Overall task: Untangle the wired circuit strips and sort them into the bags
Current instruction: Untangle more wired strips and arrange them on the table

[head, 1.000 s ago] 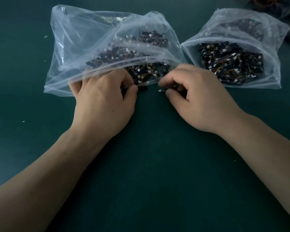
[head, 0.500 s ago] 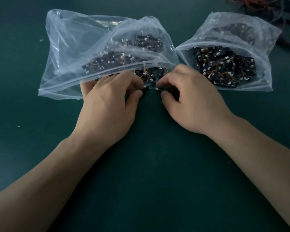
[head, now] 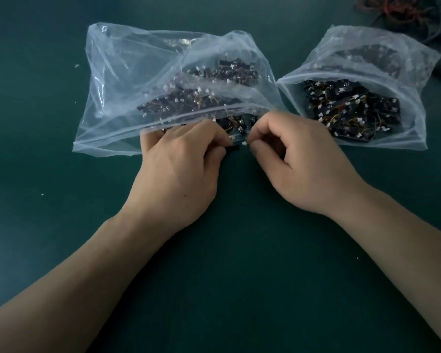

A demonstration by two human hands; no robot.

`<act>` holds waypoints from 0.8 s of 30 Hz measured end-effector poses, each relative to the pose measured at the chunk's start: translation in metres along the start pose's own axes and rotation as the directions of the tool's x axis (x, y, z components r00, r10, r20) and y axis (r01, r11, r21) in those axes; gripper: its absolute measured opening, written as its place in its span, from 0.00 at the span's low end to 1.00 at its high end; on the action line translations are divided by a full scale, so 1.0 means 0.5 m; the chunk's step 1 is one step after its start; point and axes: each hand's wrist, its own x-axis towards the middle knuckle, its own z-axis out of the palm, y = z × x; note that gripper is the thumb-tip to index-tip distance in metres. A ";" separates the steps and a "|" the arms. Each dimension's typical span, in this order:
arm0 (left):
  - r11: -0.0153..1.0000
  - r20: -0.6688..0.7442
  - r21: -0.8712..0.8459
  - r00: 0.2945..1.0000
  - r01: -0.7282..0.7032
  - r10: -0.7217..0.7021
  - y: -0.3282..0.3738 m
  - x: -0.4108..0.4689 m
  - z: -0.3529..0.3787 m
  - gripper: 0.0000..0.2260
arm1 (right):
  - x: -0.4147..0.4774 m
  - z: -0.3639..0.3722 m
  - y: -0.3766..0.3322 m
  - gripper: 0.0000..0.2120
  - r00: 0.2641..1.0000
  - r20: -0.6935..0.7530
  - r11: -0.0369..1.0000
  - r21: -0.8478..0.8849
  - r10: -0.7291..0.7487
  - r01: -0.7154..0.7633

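Observation:
Two clear plastic bags lie on the dark green table. The left bag [head: 127,80] holds several black circuit strips with white connectors and thin orange wires. The right bag [head: 392,59] holds a similar heap of strips [head: 351,108]. At the left bag's mouth, my left hand [head: 178,169] pinches a small black circuit strip [head: 233,148] between thumb and fingers. My right hand [head: 295,159] pinches the white connector [head: 244,143] at that strip's wire end, fingers curled. The two hands are almost touching.
A tangle of red and dark wires [head: 405,11] lies at the far right corner of the table [head: 239,276]. Small white specks are scattered on the green surface at the left.
Both hands stayed at the left bag's mouth, pinching the same strip. The camera view shifted slightly, and the black strip end shows more clearly between the hands.

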 end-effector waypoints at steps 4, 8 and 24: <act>1.000 0.030 0.008 1.000 -0.010 0.010 0.005 -0.003 -0.005 0.08 | 0.000 0.004 0.002 0.02 0.999 0.045 1.000 -0.028 0.012 -0.010; 0.999 0.081 0.038 0.997 -0.013 0.010 0.008 -0.007 -0.008 0.07 | -0.003 0.005 0.003 0.02 0.999 0.041 0.998 -0.061 0.002 0.000; 0.998 0.201 0.061 0.979 0.025 -0.037 0.014 -0.029 -0.013 0.09 | -0.067 0.009 -0.031 0.16 0.986 0.073 0.948 -0.296 0.149 -0.121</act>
